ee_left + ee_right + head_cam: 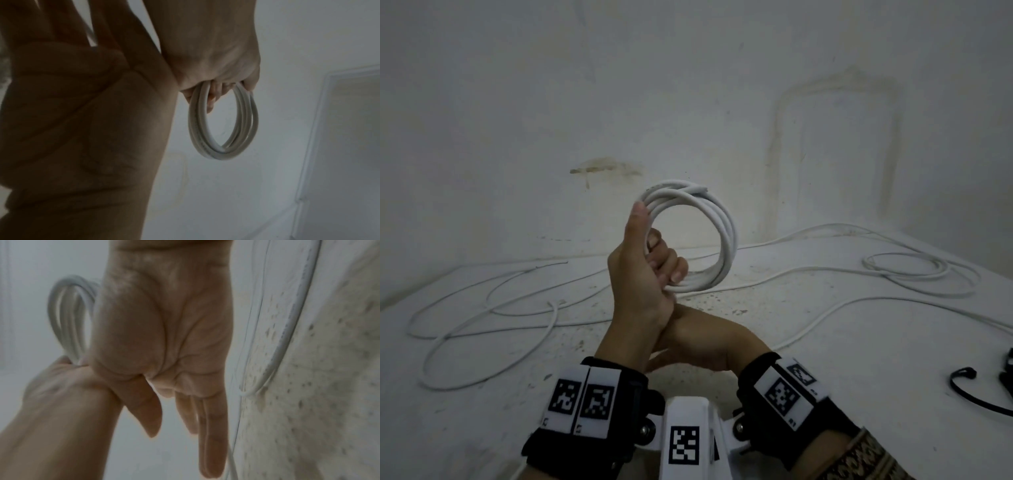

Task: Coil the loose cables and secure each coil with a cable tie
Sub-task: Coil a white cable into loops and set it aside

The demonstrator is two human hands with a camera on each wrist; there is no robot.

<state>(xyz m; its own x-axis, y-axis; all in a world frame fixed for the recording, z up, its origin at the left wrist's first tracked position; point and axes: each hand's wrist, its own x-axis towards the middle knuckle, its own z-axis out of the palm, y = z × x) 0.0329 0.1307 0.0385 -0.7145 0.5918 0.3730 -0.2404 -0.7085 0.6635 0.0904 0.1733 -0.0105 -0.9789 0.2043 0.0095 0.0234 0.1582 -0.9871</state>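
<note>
A coil of white cable (722, 222) stands upright above the table, several turns thick, its cut end at the top. My left hand (643, 274) grips the coil's lower left part, fingers curled through the ring and thumb up along it. The left wrist view shows the coil (222, 155) hanging from that hand (216, 65). My right hand (709, 339) lies beneath the left wrist, reaching left. In the right wrist view its palm (174, 337) is flat and the fingers straight, holding nothing, with the coil (68, 321) behind it.
Loose white cable (555, 318) sprawls in loops over the speckled white table (825, 394) at the left, and more cable (835, 225) runs across the right. A black cable tie (962, 380) lies at the right edge. A stained wall stands behind.
</note>
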